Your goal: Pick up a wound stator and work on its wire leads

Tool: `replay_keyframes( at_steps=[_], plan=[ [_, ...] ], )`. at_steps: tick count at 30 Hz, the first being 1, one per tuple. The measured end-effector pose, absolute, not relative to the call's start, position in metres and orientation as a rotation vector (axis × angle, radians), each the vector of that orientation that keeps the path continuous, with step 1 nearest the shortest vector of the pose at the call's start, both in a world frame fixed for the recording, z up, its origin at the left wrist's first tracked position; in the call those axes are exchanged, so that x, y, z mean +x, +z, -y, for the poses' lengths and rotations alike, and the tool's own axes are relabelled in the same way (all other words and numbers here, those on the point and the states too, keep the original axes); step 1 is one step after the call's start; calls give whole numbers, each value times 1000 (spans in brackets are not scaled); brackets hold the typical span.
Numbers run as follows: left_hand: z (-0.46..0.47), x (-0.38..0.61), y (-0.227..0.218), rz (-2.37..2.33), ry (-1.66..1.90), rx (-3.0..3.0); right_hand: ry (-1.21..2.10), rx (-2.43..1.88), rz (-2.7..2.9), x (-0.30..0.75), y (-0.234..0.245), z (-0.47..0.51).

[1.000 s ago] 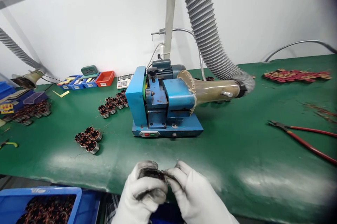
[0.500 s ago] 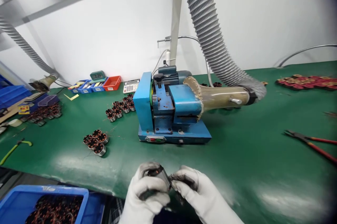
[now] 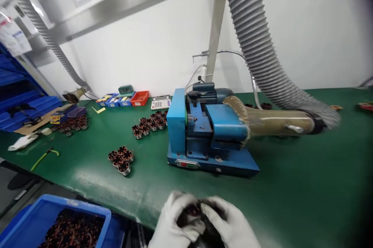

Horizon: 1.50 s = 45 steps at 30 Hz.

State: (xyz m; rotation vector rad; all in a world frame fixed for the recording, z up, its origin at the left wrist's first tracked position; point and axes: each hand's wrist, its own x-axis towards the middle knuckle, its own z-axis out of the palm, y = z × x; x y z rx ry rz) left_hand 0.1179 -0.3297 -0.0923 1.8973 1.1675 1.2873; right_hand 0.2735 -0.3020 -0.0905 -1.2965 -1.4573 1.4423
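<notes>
At the near edge of the green table (image 3: 291, 189), the white-gloved left hand (image 3: 178, 219) grasps a dark, rounded part (image 3: 193, 211); the white-gloved right hand (image 3: 229, 220) is just beside it, though blur hides whether it pinches anything. Farther from that edge stand silver-sided, copper-wound cylinders (image 3: 124, 168) and a blue metal machine (image 3: 176, 123).

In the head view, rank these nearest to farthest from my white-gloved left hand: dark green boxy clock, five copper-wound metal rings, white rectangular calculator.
From the left hand:
1. Five copper-wound metal rings, ahead and left.
2. White rectangular calculator, back, slightly left.
3. Dark green clock, back, farther left.
</notes>
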Motion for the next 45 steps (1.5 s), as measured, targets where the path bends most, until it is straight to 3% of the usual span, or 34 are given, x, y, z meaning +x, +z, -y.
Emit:
replay_keyframes(
  at_steps=[2,4,6,9,13,15,19,21,25,28,35,40,45],
  plan=[
    [327,114,-102,-1413,1257,2397,1871,-1139,897,265,-84,300],
    [323,110,-111,-1440,1206,2580,2087,-959,464,260,-82,295],
    [318,107,-117,-1440,1073,2404,2096,-1072,679,261,-83,290],
    [310,101,-118,-1524,872,2118,1558,-1454,1850,265,-75,281],
    [305,94,-113,-1432,855,2116,557,-1374,3044,268,-40,270],
    [305,92,-110,-1422,845,2121,354,-1356,3260,277,-24,263],
    [303,88,-111,-1451,859,2148,261,-1574,3208,324,-20,246],
    [301,89,-115,-1448,893,2165,322,-1706,2935,347,-29,243],
    [313,109,-128,-1713,955,2235,978,-1592,2112,345,-53,262],
    [335,128,-132,-1876,897,2345,1304,-1514,1979,311,-65,284],
    [328,105,-121,-1750,666,2710,1329,-1424,2057,283,-77,285],
    [300,101,-119,-1306,870,2602,1512,-1266,1941,287,-81,279],
    [309,113,-125,-1346,934,2328,1569,-1422,1743,282,-81,290]
  ],
)
